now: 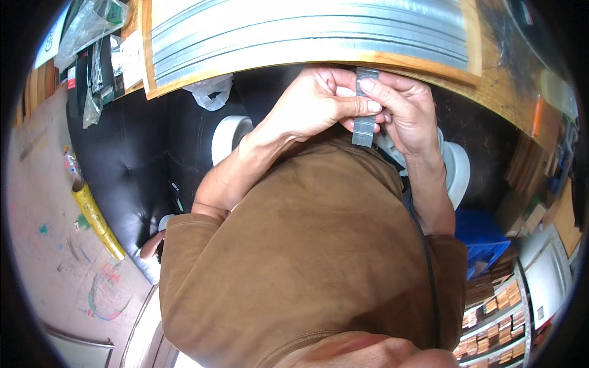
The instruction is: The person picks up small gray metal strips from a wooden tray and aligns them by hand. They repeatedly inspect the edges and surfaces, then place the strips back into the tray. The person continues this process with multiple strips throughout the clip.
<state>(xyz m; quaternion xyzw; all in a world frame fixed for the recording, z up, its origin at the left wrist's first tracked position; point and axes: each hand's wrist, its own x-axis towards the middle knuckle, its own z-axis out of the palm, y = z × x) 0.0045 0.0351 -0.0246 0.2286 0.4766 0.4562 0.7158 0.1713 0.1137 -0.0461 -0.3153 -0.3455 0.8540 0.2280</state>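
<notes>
Grey strip (364, 116) pinched between left hand (319, 104) and right hand (408, 113)

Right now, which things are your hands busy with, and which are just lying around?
In hand:
left hand
right hand
grey tape strip
board covered in grey strips

Lying about:
white tape roll
yellow tube
blue crate
plastic bags

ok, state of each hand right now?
Left hand: closed, pinching the grey strip between thumb and fingers.
Right hand: closed on the same grey strip, fingertip pressing its upper end.
</notes>
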